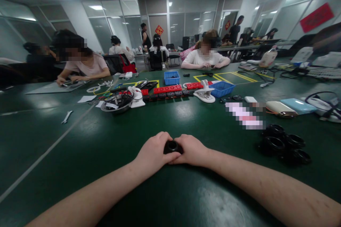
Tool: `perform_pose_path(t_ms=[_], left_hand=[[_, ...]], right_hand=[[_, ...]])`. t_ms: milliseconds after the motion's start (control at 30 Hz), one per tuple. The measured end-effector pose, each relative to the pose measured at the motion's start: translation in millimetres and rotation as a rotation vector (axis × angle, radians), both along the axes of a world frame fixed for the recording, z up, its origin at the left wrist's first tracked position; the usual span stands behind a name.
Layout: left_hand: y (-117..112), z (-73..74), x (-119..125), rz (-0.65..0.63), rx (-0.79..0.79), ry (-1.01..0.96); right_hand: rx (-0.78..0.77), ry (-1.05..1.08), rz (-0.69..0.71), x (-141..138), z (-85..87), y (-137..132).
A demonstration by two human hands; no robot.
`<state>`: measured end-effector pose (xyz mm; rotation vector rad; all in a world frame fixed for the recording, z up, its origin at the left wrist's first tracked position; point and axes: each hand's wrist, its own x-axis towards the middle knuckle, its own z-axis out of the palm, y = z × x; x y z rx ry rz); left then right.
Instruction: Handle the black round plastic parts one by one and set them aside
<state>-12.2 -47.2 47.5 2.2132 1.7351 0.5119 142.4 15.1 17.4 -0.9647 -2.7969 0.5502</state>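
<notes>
Both grips are clenched on one ring [172, 146]. The left hand [156, 151] and the right hand [192, 150] curl around it from either side and touch each other in front of it. Only its round, glossy black top and dark bore show between them. The ring sits low against the tabletop [170, 120], a smooth dark-green sheet that throws back the ceiling lights. Right of the ring, near, lies a pile [283, 144] of similar black hoops, duller and overlapping one another. Far left of the ring lies a flat, pale metal wrench [66, 117]. Beyond the ring, well apart, stand a round clear bowl [117, 104] of tangled cables, long red power strips [167, 89], a curved white plastic clamp [204, 95] and a straight-sided blue plastic bin [223, 88].
</notes>
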Motion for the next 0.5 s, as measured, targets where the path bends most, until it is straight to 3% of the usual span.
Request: perform_pose_path(t_ms=[133,333,400,500], left_hand=[[0.4,-5.8,2.4,-0.031,0.03,0.018],[4.7,0.9,-10.2,-0.323,-0.102,-0.091],[5.6,2.2,-12.7,-0.389,-0.116,-0.074],[6.0,2.7,-13.5,-0.456,-0.129,-0.041]], right_hand=[[0.077,0.012,-0.032,-1.0,-1.6,-5.3],[-0.302,0.16,0.361,13.8,9.4,18.3],[-0.394,0.161,0.419,17.0,9.8,25.5],[-0.404,0.147,0.432,18.2,8.5,30.0]])
